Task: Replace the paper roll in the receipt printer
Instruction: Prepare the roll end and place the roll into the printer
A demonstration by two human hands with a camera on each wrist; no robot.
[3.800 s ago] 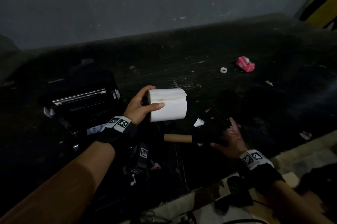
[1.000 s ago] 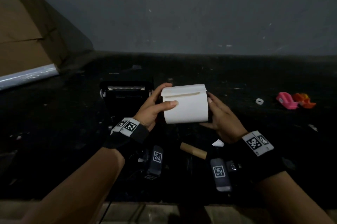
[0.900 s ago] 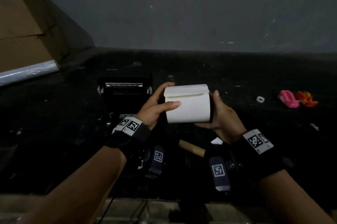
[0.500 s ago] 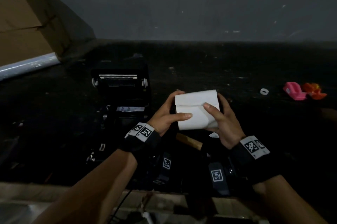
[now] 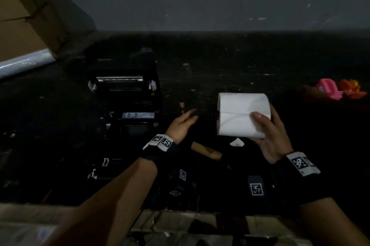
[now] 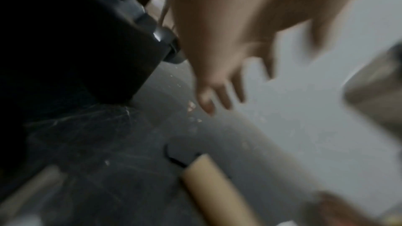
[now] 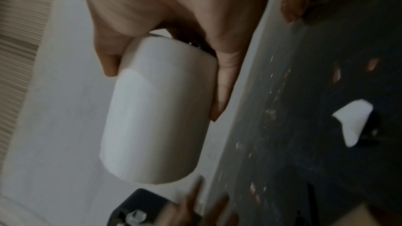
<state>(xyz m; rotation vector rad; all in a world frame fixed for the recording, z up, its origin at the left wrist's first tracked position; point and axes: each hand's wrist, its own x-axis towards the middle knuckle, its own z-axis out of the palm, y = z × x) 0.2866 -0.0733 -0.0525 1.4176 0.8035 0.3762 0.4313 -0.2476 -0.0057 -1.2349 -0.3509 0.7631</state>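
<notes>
Right hand (image 5: pixel 274 137) is holding the white paper roll (image 5: pixel 243 114) right of centre, grip wrapped around it; left hand (image 5: pixel 181 125) is hovering with relaxed, empty grip beside the open receipt printer (image 5: pixel 125 101), centre left.

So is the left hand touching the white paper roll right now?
Apart. The head view shows the left hand open, with dark table between it and the paper roll gripped by the right hand.
</notes>
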